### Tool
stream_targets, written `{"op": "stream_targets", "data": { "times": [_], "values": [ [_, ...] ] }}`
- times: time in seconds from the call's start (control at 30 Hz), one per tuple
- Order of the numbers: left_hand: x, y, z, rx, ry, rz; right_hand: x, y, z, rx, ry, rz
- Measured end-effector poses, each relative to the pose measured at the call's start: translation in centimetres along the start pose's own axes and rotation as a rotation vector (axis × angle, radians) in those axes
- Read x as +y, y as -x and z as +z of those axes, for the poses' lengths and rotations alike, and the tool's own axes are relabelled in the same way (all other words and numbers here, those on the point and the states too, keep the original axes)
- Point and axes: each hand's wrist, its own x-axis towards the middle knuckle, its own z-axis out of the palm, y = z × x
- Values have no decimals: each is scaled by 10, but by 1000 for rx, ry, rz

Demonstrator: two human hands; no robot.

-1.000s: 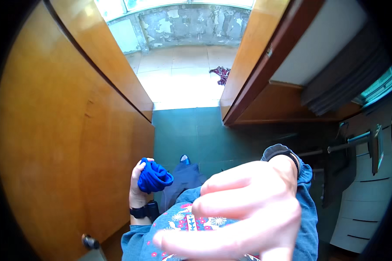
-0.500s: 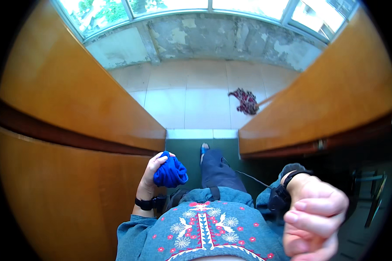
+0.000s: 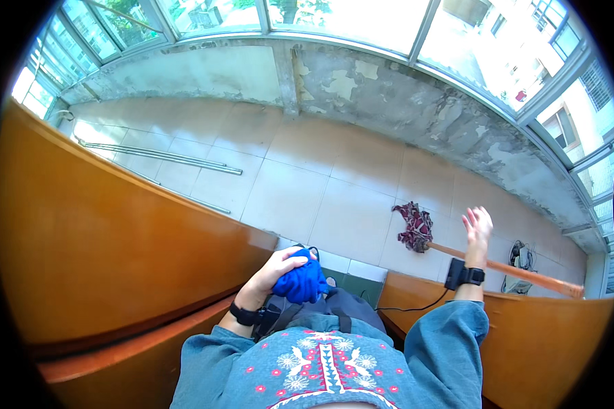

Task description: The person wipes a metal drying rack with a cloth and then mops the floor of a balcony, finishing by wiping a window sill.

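My left hand (image 3: 274, 271) is closed round a bunched blue cloth (image 3: 301, 281) in front of my waist. Folds of the cloth hang below the fingers, and its full shape cannot be made out. Away to the right, my right hand (image 3: 479, 228) is raised with fingers apart and nothing in it. It appears above the wooden handle of a mop (image 3: 518, 271) lying across the floor tiles. The mop's dark red and white rag head (image 3: 414, 228) lies left of that hand. Each wrist wears a black strap with a small box.
Brown wooden panels stand on the left (image 3: 123, 232) and right (image 3: 546, 334) of the doorway. Beyond the pale sill, metal poles (image 3: 164, 158) lie on the tiled floor. A peeling wall (image 3: 382, 92) runs under the windows. Corded items (image 3: 520, 262) sit at the far right.
I have moved forward into the doorway, and the view has swung round. My right hand has gone from a loose curl near my body to reaching out, fingers spread. The blue cloth stays in my left.
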Motion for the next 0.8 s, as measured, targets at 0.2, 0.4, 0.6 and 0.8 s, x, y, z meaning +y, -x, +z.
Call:
{"op": "stream_targets", "data": {
  "times": [0.2,0.4,0.6,0.8],
  "values": [
    [31,-89,-15,-102,63,-35,23,-94,-161,346,94,158],
    [40,-129,-5,-78,-30,-62,92,-129,-181,203,155,490],
    [44,-180,23,28,33,-126,99,-167,-66,77,334,452],
    [52,-226,68,-79,-96,-10,33,-209,-102,190,440,159]
  ]
}}
